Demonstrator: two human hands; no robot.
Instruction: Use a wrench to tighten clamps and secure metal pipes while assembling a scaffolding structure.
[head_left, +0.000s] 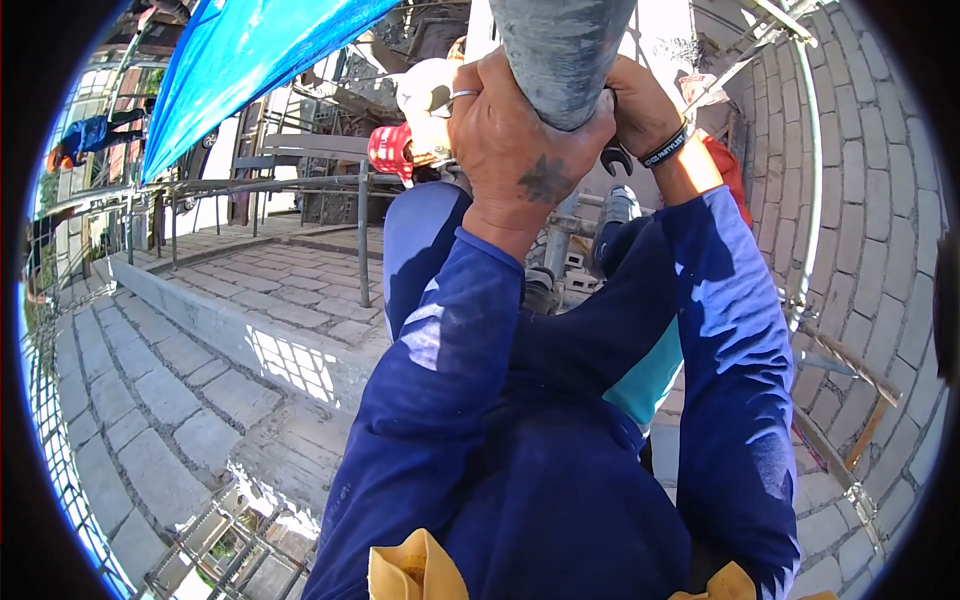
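Observation:
A thick grey metal pipe (565,50) comes down from the top middle, its rounded lower end between my hands. My left hand (515,150) is closed around the pipe's left side, with a ring on one finger. On the pipe's right side is my right hand (645,110), with a dark wristband and its fingers closed. The open jaw of a wrench (617,158) sticks out beneath that hand, so the wrench appears held in it. The wrench's handle and the right fingertips are hidden behind the hand and pipe.
Block walls (840,180) rise on the right and a block surface (165,430) spreads at lower left. Scaffold pipes (363,235) surround me. A blue tarp (250,60) hangs upper left. Close ahead is a person in red (390,150); another in blue (95,135) is far left.

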